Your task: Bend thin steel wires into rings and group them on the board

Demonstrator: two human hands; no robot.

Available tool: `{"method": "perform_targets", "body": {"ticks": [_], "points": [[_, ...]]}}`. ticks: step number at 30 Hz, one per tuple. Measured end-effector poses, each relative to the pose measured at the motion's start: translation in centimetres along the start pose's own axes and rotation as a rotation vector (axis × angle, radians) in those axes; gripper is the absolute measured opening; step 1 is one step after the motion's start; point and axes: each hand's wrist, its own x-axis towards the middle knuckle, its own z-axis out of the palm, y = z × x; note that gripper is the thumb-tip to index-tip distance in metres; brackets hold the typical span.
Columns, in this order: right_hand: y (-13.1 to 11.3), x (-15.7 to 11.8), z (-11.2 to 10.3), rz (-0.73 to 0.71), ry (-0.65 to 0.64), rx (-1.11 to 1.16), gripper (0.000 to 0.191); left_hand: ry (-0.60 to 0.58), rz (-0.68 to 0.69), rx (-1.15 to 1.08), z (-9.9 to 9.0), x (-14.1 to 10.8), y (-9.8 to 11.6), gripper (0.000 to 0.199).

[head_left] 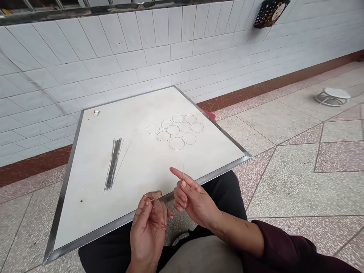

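Above the table's near edge, my left hand [148, 225] is closed in a pinch on a thin piece of wire [143, 192]. To its right, my right hand [196, 201] pinches thin wire [183, 168] between thumb and fingers, its index finger stretched out. Whether both hands hold one and the same wire, I cannot tell. A bundle of straight dark wires [114, 165] lies on the left of the white table [139, 167], with a loose wire [123, 159] beside it. Several thin wire rings [176, 149] lie close together, some overlapping, at the right of the tabletop.
A metal rim [99, 232] runs round the tabletop. Near its far left corner sits a small white and red item [96, 112]. The tiled wall [119, 87] stands behind, with a black basket [270, 14] on it. A white-topped stool [332, 96] stands on the floor at right.
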Motion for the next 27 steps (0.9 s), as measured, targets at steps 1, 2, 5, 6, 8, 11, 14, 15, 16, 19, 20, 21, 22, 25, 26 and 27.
{"method": "perform_targets", "body": {"ticks": [1, 2, 5, 6, 8, 11, 14, 15, 16, 19, 20, 21, 22, 25, 26, 27], "points": [[-0.1, -0.1, -0.1, 0.002, -0.03, -0.024, 0.048, -0.024, -0.022, 0.023, -0.2, -0.1, 0.2, 0.02], [-0.3, -0.2, -0.3, 0.008, -0.061, -0.047, 0.048, -0.044, -0.044, 0.045, -0.5, -0.2, 0.5, 0.021], [-0.6, -0.4, -0.8, 0.05, -0.141, -0.114, 0.047, -0.08, -0.111, 0.121, -1.2, -0.6, 1.2, 0.021], [-0.8, -0.4, -0.9, 0.068, -0.162, -0.13, 0.046, -0.087, -0.131, 0.145, -1.4, -0.7, 1.4, 0.02], [-1.1, -0.5, -1.1, 0.098, -0.195, -0.146, 0.045, -0.091, -0.151, 0.17, -1.7, -1.0, 1.7, 0.022], [-1.7, -0.7, -1.2, 0.124, -0.249, -0.15, 0.046, -0.106, -0.158, 0.16, -1.5, -1.4, 1.9, 0.025], [-2.2, -0.9, -1.1, 0.145, -0.306, -0.182, 0.05, -0.144, -0.199, 0.167, -1.0, -1.7, 2.1, 0.023], [-2.3, -1.0, -1.1, 0.15, -0.32, -0.196, 0.052, -0.151, -0.216, 0.174, -0.8, -1.8, 2.1, 0.021], [-2.4, -1.1, -1.0, 0.15, -0.327, -0.209, 0.053, -0.153, -0.233, 0.181, -0.7, -1.8, 2.2, 0.019], [-2.6, -1.2, -0.5, 0.104, -0.296, -0.243, 0.045, -0.152, -0.27, 0.191, -0.3, -2.0, 2.5, 0.016], [-2.6, -1.3, -0.4, 0.078, -0.277, -0.258, 0.04, -0.149, -0.279, 0.192, -0.3, -2.0, 2.7, 0.015], [-2.6, -1.3, -0.2, 0.053, -0.261, -0.277, 0.035, -0.144, -0.285, 0.195, -0.3, -2.1, 2.8, 0.016], [-2.5, -1.3, -0.1, 0.033, -0.252, -0.298, 0.033, -0.136, -0.288, 0.2, -0.3, -2.1, 2.8, 0.016], [-2.3, -1.5, 0.1, -0.002, -0.266, -0.365, 0.032, -0.119, -0.286, 0.241, -0.5, -2.3, 2.9, 0.019], [-2.3, -1.5, 0.1, -0.006, -0.279, -0.389, 0.033, -0.119, -0.285, 0.254, -0.6, -2.3, 2.9, 0.021], [-2.3, -1.5, 0.1, -0.011, -0.291, -0.418, 0.033, -0.119, -0.286, 0.266, -0.7, -2.3, 2.9, 0.022]]}}
